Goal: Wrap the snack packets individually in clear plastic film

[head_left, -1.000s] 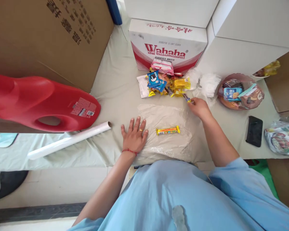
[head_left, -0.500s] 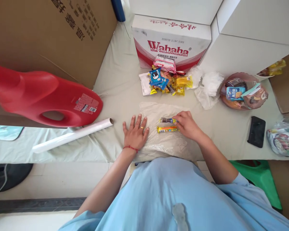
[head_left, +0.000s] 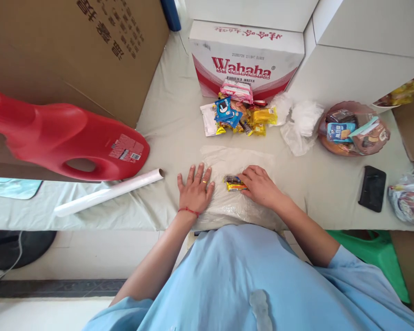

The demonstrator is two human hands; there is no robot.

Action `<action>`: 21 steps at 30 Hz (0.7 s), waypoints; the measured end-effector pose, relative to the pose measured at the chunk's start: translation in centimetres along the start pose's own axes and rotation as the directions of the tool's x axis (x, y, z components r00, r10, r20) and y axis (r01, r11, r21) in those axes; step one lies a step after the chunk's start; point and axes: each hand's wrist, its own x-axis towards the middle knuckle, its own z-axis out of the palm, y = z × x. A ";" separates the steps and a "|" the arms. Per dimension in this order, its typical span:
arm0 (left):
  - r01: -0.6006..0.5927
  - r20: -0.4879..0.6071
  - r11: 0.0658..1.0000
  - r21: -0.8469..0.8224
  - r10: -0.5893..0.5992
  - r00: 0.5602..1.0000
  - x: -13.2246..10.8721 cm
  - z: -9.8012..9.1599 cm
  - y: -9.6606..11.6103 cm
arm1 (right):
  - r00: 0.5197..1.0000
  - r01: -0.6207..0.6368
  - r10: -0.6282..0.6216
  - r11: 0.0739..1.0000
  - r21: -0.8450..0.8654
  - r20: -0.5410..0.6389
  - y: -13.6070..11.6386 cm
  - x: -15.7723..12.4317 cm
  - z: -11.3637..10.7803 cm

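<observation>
My left hand [head_left: 195,191] lies flat with fingers spread on the left edge of a clear plastic sheet [head_left: 227,158] spread on the table. My right hand [head_left: 260,185] rests on the sheet with curled fingers over two slim snack bars, a yellow bar [head_left: 235,186] and a darker blue one [head_left: 232,179] just behind it; their right ends are hidden under the fingers. A pile of small snack packets [head_left: 239,115] lies farther back, in front of a Wahaha water carton [head_left: 244,59].
A red plastic jug [head_left: 65,138] lies on its side at left, with a white roll [head_left: 106,193] beside it. Crumpled white plastic [head_left: 300,122], a bowl of snacks [head_left: 353,131], a black phone [head_left: 372,188] and a filled bag [head_left: 409,202] sit at right. Cardboard boxes stand behind.
My right hand took a blue bar from beside the snack pile, carried it back and set it next to the yellow bar on the plastic sheet. My left hand stayed flat.
</observation>
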 end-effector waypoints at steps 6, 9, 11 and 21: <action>-0.004 0.005 1.000 -0.008 0.004 1.000 0.0 -0.1 0.0 | 0.996 -0.080 0.080 0.997 0.014 -0.047 0.0 -0.6 0.2; -0.006 -0.001 1.000 -0.017 0.006 1.000 0.0 -0.1 0.0 | 0.991 -0.112 0.114 0.993 0.028 -0.073 -0.3 -0.5 0.1; -0.007 -0.004 1.000 -0.019 0.007 1.000 0.0 -0.2 0.0 | 0.987 -0.143 0.144 0.990 0.020 -0.076 -0.4 -0.4 0.1; -0.007 0.001 0.999 -0.036 0.007 1.000 0.0 -0.1 0.0 | 0.981 -0.188 0.188 0.982 0.008 -0.055 -0.7 0.2 0.8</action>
